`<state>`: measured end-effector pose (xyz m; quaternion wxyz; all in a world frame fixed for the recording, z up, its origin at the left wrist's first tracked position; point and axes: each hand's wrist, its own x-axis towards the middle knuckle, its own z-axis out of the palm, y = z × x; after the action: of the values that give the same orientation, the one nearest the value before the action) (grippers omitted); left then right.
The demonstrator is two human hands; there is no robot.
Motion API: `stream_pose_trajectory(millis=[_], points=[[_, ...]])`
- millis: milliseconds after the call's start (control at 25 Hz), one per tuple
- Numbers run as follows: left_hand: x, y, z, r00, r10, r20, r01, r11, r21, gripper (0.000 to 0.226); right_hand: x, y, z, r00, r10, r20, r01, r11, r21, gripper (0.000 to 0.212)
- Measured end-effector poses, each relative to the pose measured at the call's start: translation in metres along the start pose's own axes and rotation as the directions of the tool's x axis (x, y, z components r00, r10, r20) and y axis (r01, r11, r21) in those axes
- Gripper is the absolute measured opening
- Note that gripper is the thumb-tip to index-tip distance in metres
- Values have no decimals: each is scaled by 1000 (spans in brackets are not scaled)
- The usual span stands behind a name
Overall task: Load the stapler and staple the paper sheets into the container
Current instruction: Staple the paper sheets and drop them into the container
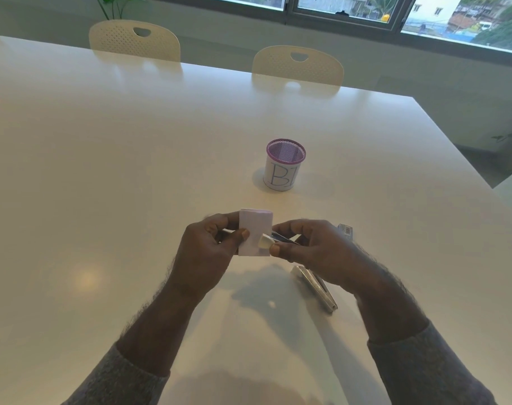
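White tabletop [102, 171], glossy, fills most of your view; two cream perforated chairs [134, 39] stand at its far edge, with a window band [348, 10] behind them and a green plant [111, 4] at the upper left.

Item, your left hand [208, 249]: raised above the table, fingers curled behind a small folded stack of white paper sheets [254, 232], thumb pressed on its front face. You hold the stack upright, pinched along its left side.

Item, your right hand [310, 244]: fingers and thumb wrapped round a small stapler [278, 238], dark body with a pale cream tip. That tip lies against the lower right edge of the paper sheets, just beside your left thumb. Whether the sheets sit between the stapler's jaws cannot be told.

Item, container [285, 165]: purple mesh pen cup with a white paper wrap lettered "B" in blue, upright on the table, beyond both hands and well apart from them.

Item, silvery oblong object [316, 287]: flat on the table beneath your right wrist, kind not clear.

Item, small box [346, 230]: on the table just past your right hand, partly hidden.

Item, grey sleeves [126, 381]: pushed up both forearms.
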<state>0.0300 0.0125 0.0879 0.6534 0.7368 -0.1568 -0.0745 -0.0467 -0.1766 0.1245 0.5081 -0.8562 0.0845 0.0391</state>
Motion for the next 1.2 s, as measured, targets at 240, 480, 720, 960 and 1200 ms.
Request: stream_pose_trajectory(millis=[240,480,720,960,1200], points=[[0,4,0,995,48,83,-50,998,23,37,2,-4,-1,1000,1,23,-1,1000,13,23],[4,4,-1,989,38,145,-39,999,6,32,3,-3,5,999,12,-44,-10,999,44,9],[3,5,-1,984,53,171,-50,999,-20,37,3,-6,5,998,40,-47,-39,999,24,5],[2,7,0,981,46,186,-38,998,-43,42,4,-4,8,993,67,-95,-66,998,7,16],[3,3,-4,989,16,149,-11,999,-36,38,3,-2,11,995,87,-46,-84,995,55,18]])
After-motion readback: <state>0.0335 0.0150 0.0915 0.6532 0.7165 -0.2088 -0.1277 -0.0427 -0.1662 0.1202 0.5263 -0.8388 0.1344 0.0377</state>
